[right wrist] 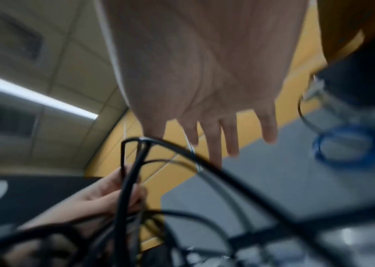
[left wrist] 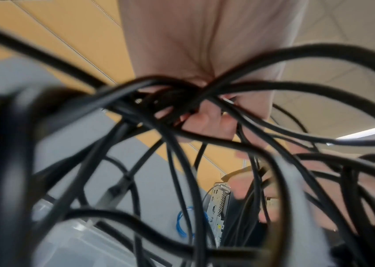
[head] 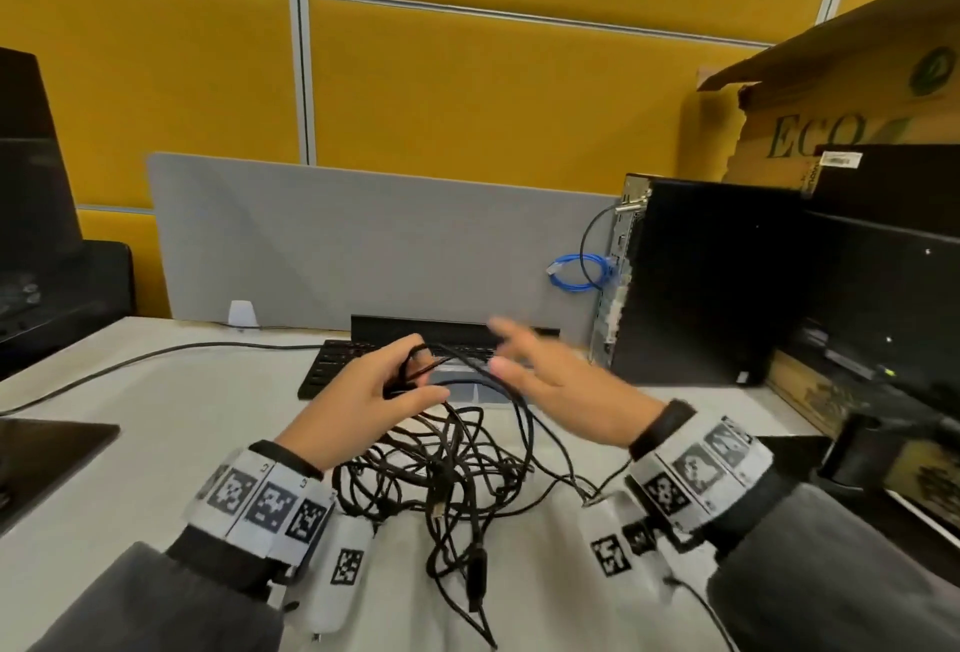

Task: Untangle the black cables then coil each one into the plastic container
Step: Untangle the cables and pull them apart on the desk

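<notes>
A: Left side first. What is lying on the counter [head: 156,391]?

B: A black lead [head: 156,352] is running across it toward a keyboard [head: 332,365].

A: Left hand [head: 363,394]?

B: Raised above the counter, fingers curling round and pinching several strands of the cables [head: 452,469]. The left wrist view is showing the same bunch of cables [left wrist: 172,101] passing through the fingers [left wrist: 207,122].

A: Where is the tangle sitting?

B: Between the two wrists, hanging from the left hand and spilling onto the counter toward the near edge.

A: Right hand [head: 561,381]?

B: Hovering just right of the left one, blurred, fingers spreading straight, gripping nothing. One strand is arching right beside it; contact I cannot tell. The right wrist view is showing the right hand [right wrist: 207,86] splayed likewise.

A: Farther right?

B: A blue cable [head: 582,275] is looping beside a black tower [head: 701,288].
</notes>
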`<state>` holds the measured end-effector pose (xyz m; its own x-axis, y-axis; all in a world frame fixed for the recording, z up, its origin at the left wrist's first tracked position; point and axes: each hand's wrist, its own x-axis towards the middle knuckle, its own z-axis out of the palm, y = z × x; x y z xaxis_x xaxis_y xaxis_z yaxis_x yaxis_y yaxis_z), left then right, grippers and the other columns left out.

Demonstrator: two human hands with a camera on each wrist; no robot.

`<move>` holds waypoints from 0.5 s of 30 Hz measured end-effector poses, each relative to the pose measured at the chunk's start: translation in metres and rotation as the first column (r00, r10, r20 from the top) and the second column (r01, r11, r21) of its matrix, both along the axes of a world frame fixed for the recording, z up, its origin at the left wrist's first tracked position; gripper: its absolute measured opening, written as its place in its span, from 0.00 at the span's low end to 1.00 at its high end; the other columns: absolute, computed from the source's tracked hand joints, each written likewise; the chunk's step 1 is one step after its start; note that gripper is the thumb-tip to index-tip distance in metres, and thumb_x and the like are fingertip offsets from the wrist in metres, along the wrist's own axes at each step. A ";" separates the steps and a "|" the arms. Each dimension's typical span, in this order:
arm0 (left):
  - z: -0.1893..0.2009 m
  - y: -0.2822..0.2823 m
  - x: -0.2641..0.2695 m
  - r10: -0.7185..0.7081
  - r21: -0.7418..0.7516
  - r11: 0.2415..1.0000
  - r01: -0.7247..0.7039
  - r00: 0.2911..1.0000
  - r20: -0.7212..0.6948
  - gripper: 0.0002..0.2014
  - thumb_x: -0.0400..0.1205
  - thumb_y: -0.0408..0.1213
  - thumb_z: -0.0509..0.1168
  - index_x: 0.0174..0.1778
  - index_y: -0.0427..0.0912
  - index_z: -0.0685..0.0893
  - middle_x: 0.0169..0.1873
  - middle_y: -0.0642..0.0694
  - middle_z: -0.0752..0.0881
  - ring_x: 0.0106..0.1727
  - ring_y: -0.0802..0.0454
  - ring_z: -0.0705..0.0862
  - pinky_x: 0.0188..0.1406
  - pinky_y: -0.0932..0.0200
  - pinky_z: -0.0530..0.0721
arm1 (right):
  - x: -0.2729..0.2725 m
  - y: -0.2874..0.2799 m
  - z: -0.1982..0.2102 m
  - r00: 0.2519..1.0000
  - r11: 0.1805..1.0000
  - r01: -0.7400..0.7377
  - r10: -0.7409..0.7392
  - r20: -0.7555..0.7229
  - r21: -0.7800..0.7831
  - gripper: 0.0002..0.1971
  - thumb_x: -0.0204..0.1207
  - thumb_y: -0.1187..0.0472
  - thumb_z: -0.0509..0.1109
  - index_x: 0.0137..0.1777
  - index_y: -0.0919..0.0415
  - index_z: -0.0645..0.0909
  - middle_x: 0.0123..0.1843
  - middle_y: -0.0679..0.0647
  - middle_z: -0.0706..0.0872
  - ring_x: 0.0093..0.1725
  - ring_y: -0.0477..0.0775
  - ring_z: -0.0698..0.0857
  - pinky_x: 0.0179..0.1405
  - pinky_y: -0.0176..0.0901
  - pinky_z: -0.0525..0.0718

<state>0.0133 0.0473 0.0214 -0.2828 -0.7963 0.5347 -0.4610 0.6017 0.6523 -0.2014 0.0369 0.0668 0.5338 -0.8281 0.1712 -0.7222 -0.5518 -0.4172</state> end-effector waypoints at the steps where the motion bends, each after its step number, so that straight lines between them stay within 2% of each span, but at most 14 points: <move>1: -0.002 0.002 -0.001 0.007 -0.017 1.000 -0.007 1.000 -0.011 0.12 0.78 0.41 0.69 0.36 0.44 0.72 0.29 0.59 0.75 0.31 0.62 0.72 0.33 0.68 0.69 | 0.007 0.004 -0.004 0.997 0.982 -0.061 0.050 0.063 0.179 0.26 0.83 0.42 0.48 0.78 0.51 0.63 0.70 0.52 0.76 0.66 0.48 0.78 0.68 0.37 0.72; 2: -0.004 0.004 -0.003 0.015 -0.032 0.999 -0.015 1.000 -0.023 0.11 0.78 0.40 0.69 0.35 0.47 0.72 0.29 0.61 0.76 0.31 0.63 0.73 0.32 0.69 0.70 | 0.011 0.008 -0.008 0.988 0.954 -0.094 0.054 0.145 0.285 0.26 0.82 0.41 0.45 0.74 0.52 0.69 0.65 0.52 0.80 0.57 0.47 0.84 0.62 0.31 0.76; 3: -0.007 0.005 -0.004 0.023 -0.043 0.999 -0.025 0.999 -0.036 0.11 0.78 0.39 0.69 0.35 0.50 0.72 0.29 0.64 0.77 0.31 0.64 0.74 0.33 0.71 0.70 | 0.013 0.012 -0.010 0.978 0.943 -0.099 0.034 0.204 0.316 0.28 0.81 0.38 0.44 0.69 0.51 0.74 0.59 0.52 0.83 0.48 0.47 0.86 0.58 0.33 0.79; 4: -0.010 0.005 -0.005 0.034 -0.046 0.998 -0.036 0.998 -0.050 0.12 0.78 0.38 0.69 0.35 0.51 0.72 0.29 0.66 0.78 0.32 0.66 0.75 0.34 0.72 0.70 | 0.012 0.015 -0.013 0.972 0.946 -0.080 0.004 0.235 0.313 0.30 0.78 0.35 0.43 0.66 0.50 0.76 0.55 0.50 0.84 0.43 0.46 0.87 0.57 0.41 0.82; 5: -0.014 0.005 -0.005 0.048 -0.042 0.998 -0.050 0.997 -0.064 0.11 0.78 0.38 0.69 0.35 0.52 0.72 0.29 0.68 0.78 0.32 0.67 0.76 0.34 0.73 0.71 | 0.009 0.018 -0.013 0.968 0.950 -0.056 -0.024 0.251 0.306 0.30 0.75 0.33 0.45 0.64 0.48 0.76 0.54 0.47 0.83 0.40 0.45 0.86 0.55 0.48 0.85; 6: -0.017 0.003 -0.005 0.068 -0.037 0.997 -0.071 0.995 -0.074 0.11 0.78 0.38 0.69 0.36 0.53 0.73 0.29 0.69 0.79 0.32 0.68 0.76 0.35 0.74 0.71 | 0.006 0.021 -0.012 0.964 0.953 -0.041 -0.041 0.263 0.300 0.28 0.74 0.33 0.48 0.65 0.48 0.74 0.54 0.43 0.80 0.37 0.45 0.85 0.50 0.51 0.87; 7: -0.020 0.001 -0.003 0.087 -0.033 0.995 -0.090 0.992 -0.086 0.11 0.77 0.39 0.69 0.36 0.54 0.73 0.30 0.70 0.79 0.33 0.69 0.77 0.35 0.75 0.72 | 0.002 0.022 -0.010 0.965 0.952 -0.036 -0.047 0.259 0.305 0.26 0.73 0.34 0.54 0.65 0.47 0.72 0.52 0.42 0.79 0.33 0.45 0.84 0.43 0.49 0.87; 9: -0.026 -0.001 0.000 0.117 -0.034 0.992 -0.122 0.986 -0.117 0.11 0.77 0.41 0.70 0.36 0.57 0.73 0.30 0.68 0.79 0.33 0.66 0.77 0.35 0.74 0.73 | -0.006 0.027 -0.005 0.986 0.954 -0.029 -0.022 0.167 0.299 0.19 0.73 0.37 0.62 0.57 0.48 0.74 0.42 0.45 0.79 0.26 0.42 0.78 0.29 0.38 0.82; 10: -0.029 -0.003 0.002 0.129 -0.030 0.990 -0.134 0.983 -0.132 0.11 0.76 0.41 0.70 0.35 0.56 0.74 0.30 0.65 0.79 0.33 0.65 0.77 0.35 0.72 0.73 | -0.011 0.028 -0.002 0.996 0.961 -0.023 -0.002 0.091 0.276 0.15 0.75 0.40 0.62 0.50 0.49 0.76 0.35 0.46 0.77 0.23 0.40 0.74 0.26 0.33 0.77; 12: -0.035 -0.005 0.008 0.158 -0.003 0.987 -0.160 0.978 -0.138 0.11 0.75 0.41 0.72 0.34 0.54 0.75 0.29 0.62 0.79 0.33 0.62 0.77 0.38 0.67 0.75 | -0.024 0.026 0.005 1.000 0.980 -0.001 -0.003 0.021 0.201 0.15 0.80 0.45 0.59 0.37 0.53 0.75 0.26 0.45 0.71 0.19 0.39 0.69 0.22 0.28 0.70; 13: -0.037 -0.006 0.011 0.170 0.020 0.985 -0.169 0.976 -0.135 0.11 0.74 0.41 0.73 0.33 0.53 0.76 0.29 0.61 0.79 0.33 0.61 0.77 0.40 0.64 0.77 | -0.029 0.024 0.012 0.998 0.987 0.034 -0.041 0.039 0.156 0.16 0.82 0.48 0.57 0.35 0.54 0.74 0.25 0.45 0.69 0.18 0.38 0.68 0.21 0.27 0.69; 14: -0.039 -0.007 0.014 0.178 0.042 0.984 -0.174 0.975 -0.132 0.10 0.74 0.40 0.73 0.34 0.53 0.77 0.29 0.60 0.79 0.34 0.61 0.78 0.42 0.61 0.77 | -0.035 0.019 0.019 0.985 0.990 0.091 -0.106 0.138 0.109 0.17 0.83 0.52 0.57 0.33 0.54 0.72 0.24 0.45 0.68 0.18 0.38 0.67 0.20 0.29 0.67; 15: -0.040 -0.009 0.018 0.184 0.058 0.982 -0.177 0.974 -0.133 0.10 0.74 0.40 0.73 0.36 0.53 0.77 0.28 0.60 0.79 0.34 0.61 0.78 0.42 0.61 0.77 | -0.043 0.013 0.029 0.938 0.983 0.174 -0.186 0.293 0.065 0.17 0.84 0.57 0.58 0.31 0.52 0.71 0.24 0.45 0.67 0.19 0.38 0.65 0.20 0.31 0.66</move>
<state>0.0309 0.0388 -0.0187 -0.0585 -0.8519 0.5205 -0.4634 0.4850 0.7416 -0.2441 0.0494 0.0955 0.3051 -0.9145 0.2657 -0.6481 -0.4039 -0.6457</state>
